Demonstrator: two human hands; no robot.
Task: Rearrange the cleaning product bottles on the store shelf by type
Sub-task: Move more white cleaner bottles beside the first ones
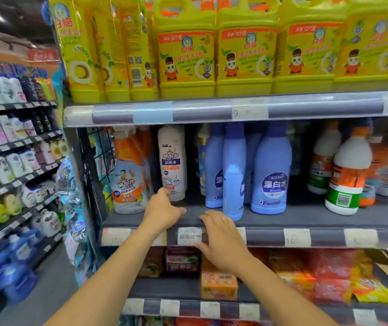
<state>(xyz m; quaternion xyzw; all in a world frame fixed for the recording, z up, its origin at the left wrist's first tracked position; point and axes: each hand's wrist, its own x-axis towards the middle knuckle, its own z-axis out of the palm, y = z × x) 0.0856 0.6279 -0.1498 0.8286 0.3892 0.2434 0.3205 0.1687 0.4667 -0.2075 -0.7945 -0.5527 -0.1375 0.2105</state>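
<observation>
- The left hand (162,212), at the centre of the frame, reaches over the middle shelf (317,217) with its fingers loosely spread and holding nothing. Its fingertips are at the foot of the white toilet-cleaner bottle (171,161); I cannot tell if they touch it. It looks about to take it.
- The right hand (221,236), just right of centre, is spread palm down over the shelf lip by the price label (189,236). It is empty, and near the small blue bottle (234,194), which stands forward of its row.
- The white bottle stands between the orange spray bottle (129,182) on the left and the blue bleach bottles (271,182), so the types look mixed here.
- White-and-orange bottles (348,180) are grouped at right, and yellow jugs (186,57) fill the upper frame.
</observation>
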